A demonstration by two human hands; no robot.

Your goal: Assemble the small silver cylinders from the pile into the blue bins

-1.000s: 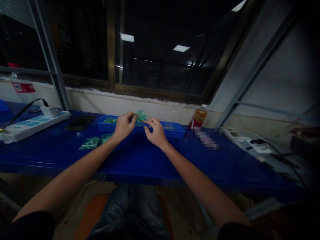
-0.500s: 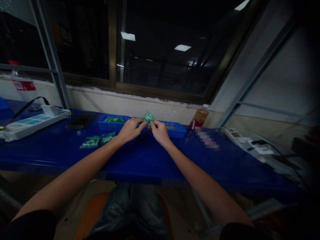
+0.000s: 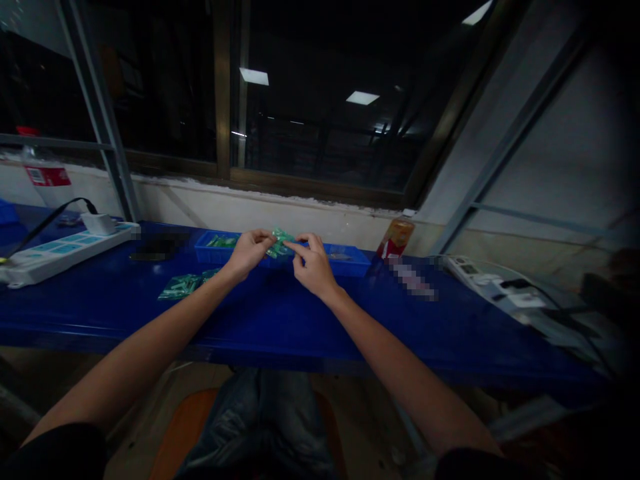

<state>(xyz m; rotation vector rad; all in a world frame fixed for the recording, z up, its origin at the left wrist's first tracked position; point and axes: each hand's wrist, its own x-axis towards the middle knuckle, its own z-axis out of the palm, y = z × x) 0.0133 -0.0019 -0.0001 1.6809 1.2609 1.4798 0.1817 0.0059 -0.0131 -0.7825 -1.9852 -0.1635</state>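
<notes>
My left hand (image 3: 250, 252) pinches a small green clear plastic bag (image 3: 281, 241) by its left side, raised in front of the blue bins. My right hand (image 3: 313, 265) is at the bag's right side, its index finger stretched out against it and the thumb apart. Behind my left hand is a blue bin (image 3: 204, 255) with green pieces in it. Another blue bin (image 3: 350, 265) stands behind my right hand, with small items too dim to make out. Two filled green bags (image 3: 179, 287) lie on the table left of my left forearm, one partly hidden by it.
On the blue table (image 3: 300, 327), a white power strip (image 3: 65, 253) lies at left near a dark flat object (image 3: 156, 247) and a red-capped bottle (image 3: 47, 177). A bottle with orange contents (image 3: 397, 239) stands at right, before more power strips (image 3: 480, 280). A window (image 3: 325, 133) is behind.
The green bag has moved slightly left and down and tilted over. My right hand has loosened its pinch, with fingers now spread. My left hand has shifted left, still gripping the bag.
</notes>
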